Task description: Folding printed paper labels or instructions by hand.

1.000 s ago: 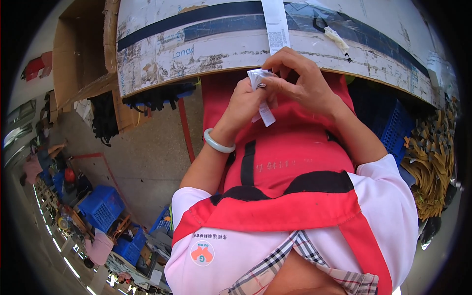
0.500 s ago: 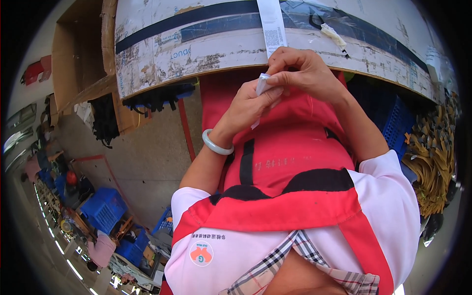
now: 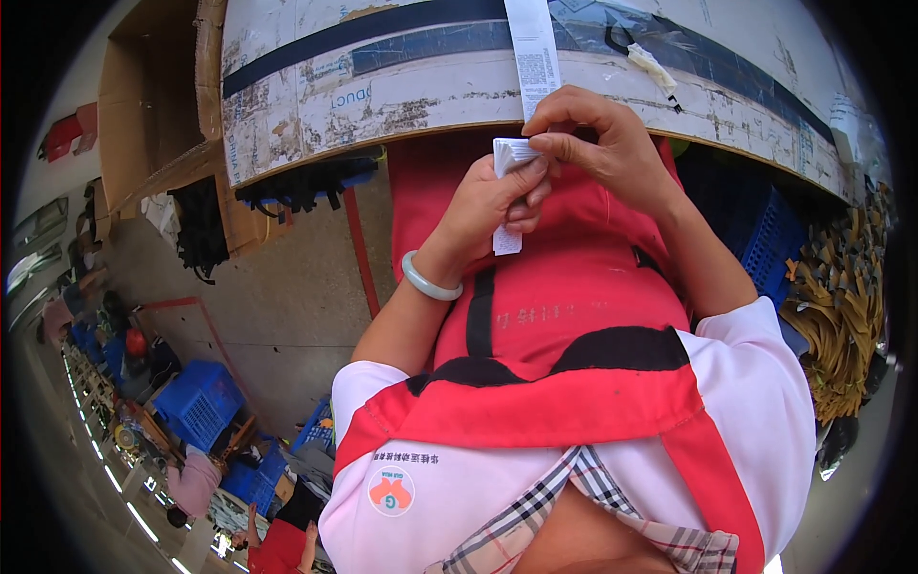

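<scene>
A long white strip of printed labels (image 3: 535, 53) runs down across the table toward my hands. Its near part is gathered in a folded white bundle, the label stack (image 3: 510, 153), whose lower end sticks out below my fingers. My left hand (image 3: 486, 203), with a pale bracelet on the wrist, is closed round this stack. Above it my right hand (image 3: 612, 143) pinches the strip between thumb and forefinger, close to the stack's upper folds. Both hands are in front of my red apron (image 3: 574, 258), just off the table's near edge.
The worn white table (image 3: 411, 115) carries dark tape and a crumpled whitish piece (image 3: 650, 69). A cardboard box (image 3: 153, 115) stands left, near hanging black straps (image 3: 199, 225). Blue crates (image 3: 199, 402) and people are farther left. Tan pieces (image 3: 837, 297) are heaped right, beside a blue crate (image 3: 765, 239).
My left hand has turned, so the folded stack shows more fully and its lower end hangs straighter. The right hand stays pinched at the strip. A person in red has appeared at lower left.
</scene>
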A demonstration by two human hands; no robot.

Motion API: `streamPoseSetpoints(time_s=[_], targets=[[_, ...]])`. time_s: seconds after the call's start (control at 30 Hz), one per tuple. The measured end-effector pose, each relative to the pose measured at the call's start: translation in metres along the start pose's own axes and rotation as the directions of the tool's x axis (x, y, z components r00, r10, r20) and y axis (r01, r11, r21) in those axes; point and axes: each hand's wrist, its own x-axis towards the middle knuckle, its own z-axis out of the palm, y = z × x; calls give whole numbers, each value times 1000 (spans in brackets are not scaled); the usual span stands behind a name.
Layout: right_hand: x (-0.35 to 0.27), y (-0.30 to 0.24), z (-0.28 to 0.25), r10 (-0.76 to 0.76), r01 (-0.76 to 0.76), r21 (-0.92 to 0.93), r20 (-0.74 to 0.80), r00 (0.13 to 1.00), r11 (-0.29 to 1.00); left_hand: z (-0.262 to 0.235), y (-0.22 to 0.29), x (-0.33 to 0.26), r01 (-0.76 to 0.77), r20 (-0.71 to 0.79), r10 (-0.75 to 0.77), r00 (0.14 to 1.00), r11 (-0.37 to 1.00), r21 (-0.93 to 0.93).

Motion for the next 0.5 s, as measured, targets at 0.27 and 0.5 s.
streamPoseSetpoints(time_s=[0.27,0.5], targets=[[-5,-15,3,-116,122,-219,40,992,968,-4,-6,0,-19,-16,19,1000,1000,-15],[-5,-10,4,-145,155,-313,55,988,937,-4,-10,0,-41,-43,44,998,997,73]])
